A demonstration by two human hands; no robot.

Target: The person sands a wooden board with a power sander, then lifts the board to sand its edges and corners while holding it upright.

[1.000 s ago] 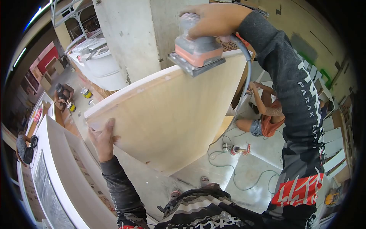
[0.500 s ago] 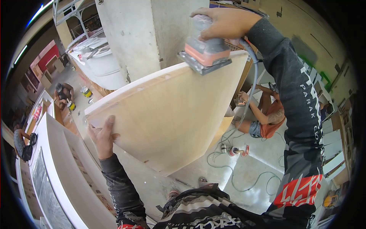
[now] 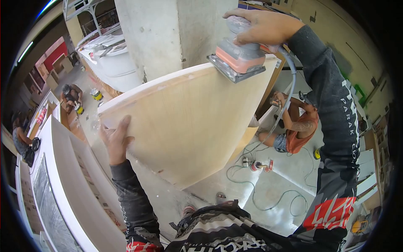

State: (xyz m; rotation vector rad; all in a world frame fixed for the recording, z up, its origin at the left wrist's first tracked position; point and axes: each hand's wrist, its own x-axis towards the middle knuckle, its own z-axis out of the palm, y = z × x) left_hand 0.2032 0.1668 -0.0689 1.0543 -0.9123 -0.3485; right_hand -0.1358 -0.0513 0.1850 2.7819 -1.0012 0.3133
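Note:
A large pale wooden panel [image 3: 180, 122] with a white top edge stands tilted in front of me. My right hand [image 3: 270, 28] is wrapped over the top of a dusty grey and orange electric sander [image 3: 240, 59]. The sander's flat pad rests on the panel's top edge near its right end, tipped slightly over the face. From the back of the tool, a grey hose [image 3: 290, 69] runs down. At the panel's left side, my left hand [image 3: 115, 140] grips the edge, thumb on the near face; some fingers are partly hidden.
To the right, a person in an orange top [image 3: 300, 132] sits low beside the panel. A thin green hose [image 3: 252, 182] loops over the floor near a can [image 3: 255, 166]. A curved white furniture piece [image 3: 63, 155] stands left; a concrete pillar [image 3: 147, 38] rises behind.
My view has shifted slightly left. The sander has moved little along the panel's top edge, and my left hand keeps its hold. The seated person's hands and head have shifted.

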